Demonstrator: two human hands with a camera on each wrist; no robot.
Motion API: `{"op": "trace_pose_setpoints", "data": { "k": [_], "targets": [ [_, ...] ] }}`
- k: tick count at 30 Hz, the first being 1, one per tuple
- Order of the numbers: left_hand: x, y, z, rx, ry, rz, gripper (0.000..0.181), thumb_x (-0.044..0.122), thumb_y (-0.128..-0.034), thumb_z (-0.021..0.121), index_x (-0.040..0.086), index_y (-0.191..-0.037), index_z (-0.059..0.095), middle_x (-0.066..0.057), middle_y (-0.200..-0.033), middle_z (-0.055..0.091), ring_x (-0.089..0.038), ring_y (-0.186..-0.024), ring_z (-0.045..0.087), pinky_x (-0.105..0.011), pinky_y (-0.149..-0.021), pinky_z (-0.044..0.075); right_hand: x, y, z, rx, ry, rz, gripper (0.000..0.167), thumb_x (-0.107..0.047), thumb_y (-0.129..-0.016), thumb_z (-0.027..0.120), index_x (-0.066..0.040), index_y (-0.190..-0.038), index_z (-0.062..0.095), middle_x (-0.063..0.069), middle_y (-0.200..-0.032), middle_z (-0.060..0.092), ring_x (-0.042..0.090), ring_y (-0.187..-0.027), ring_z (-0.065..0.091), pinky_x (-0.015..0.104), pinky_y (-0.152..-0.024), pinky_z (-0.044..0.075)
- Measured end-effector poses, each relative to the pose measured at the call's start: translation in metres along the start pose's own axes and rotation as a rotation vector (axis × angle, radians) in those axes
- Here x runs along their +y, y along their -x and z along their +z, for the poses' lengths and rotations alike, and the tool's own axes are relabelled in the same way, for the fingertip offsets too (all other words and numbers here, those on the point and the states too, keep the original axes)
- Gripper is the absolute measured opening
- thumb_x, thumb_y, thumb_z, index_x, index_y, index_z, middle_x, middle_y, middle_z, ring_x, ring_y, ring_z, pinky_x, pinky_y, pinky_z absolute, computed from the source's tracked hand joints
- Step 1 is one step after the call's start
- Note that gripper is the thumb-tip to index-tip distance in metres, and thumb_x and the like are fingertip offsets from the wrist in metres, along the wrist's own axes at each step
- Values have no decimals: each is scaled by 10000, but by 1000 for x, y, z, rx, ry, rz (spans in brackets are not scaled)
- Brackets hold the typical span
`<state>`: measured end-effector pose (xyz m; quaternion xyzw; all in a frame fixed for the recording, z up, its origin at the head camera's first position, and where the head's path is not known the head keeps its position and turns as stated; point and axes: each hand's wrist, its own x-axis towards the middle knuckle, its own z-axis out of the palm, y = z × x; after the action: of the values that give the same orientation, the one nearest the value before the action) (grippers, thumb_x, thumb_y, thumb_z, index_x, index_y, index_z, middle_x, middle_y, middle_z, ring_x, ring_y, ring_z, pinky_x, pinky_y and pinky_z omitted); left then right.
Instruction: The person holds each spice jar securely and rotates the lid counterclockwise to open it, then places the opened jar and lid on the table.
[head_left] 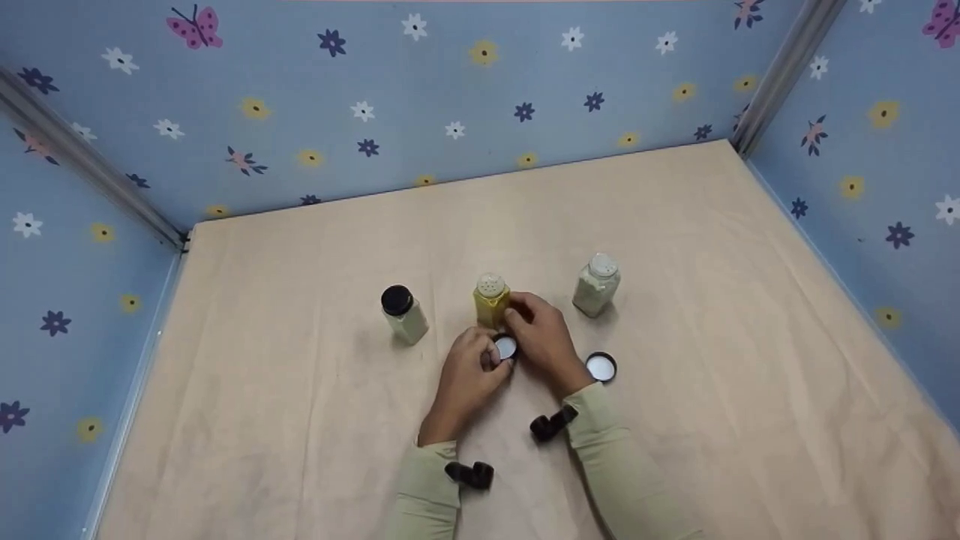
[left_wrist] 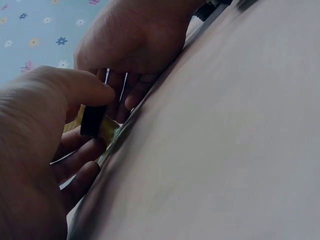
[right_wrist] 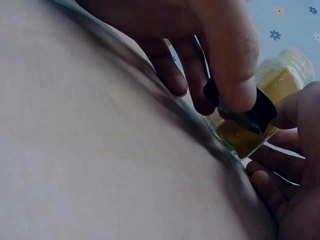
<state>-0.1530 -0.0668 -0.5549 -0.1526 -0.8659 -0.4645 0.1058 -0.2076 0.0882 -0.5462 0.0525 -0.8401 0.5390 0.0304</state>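
Observation:
A square glass shaker jar of yellow powder stands upright with its white perforated top showing. My right hand grips it at its right side, thumb near the front and fingers low beside the glass. Just in front of the jar, my left hand pinches a black screw cap between thumb and fingers. Its white inner side faces up towards the head camera. In the left wrist view the cap is seen edge-on and hides part of the jar.
To the left stands a jar with a black cap and pale green contents. A similar jar at the right shows its white perforated top. Another black cap lies liner-up near my right wrist. Flower-patterned walls border the cloth-covered table.

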Motion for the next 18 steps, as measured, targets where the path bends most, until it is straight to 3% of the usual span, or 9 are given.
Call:
{"op": "trace_pose_setpoints", "data": {
  "k": [5, 18],
  "targets": [
    [-1, 0, 0, -12, -47, 35, 267, 95, -770, 798, 108, -712, 538, -105, -1139, 667, -282, -1057, 587, -397, -899, 462, 0, 1, 0, -3, 15, -16, 312, -192, -979, 628, -67, -1262, 672, 67, -1217, 681, 194, -1124, 615, 390, -981, 467],
    [0, 1, 2, -23, -105, 45, 252, 105, -751, 793, 117, -700, 547, -77, -1157, 686, -281, -1009, 574, -406, -874, 441, -1, 0, 0, -12, -1, 7, 306, -179, -974, 635, -79, -1261, 671, 57, -1204, 684, 192, -1115, 616, 392, -984, 464]
  ]
}}
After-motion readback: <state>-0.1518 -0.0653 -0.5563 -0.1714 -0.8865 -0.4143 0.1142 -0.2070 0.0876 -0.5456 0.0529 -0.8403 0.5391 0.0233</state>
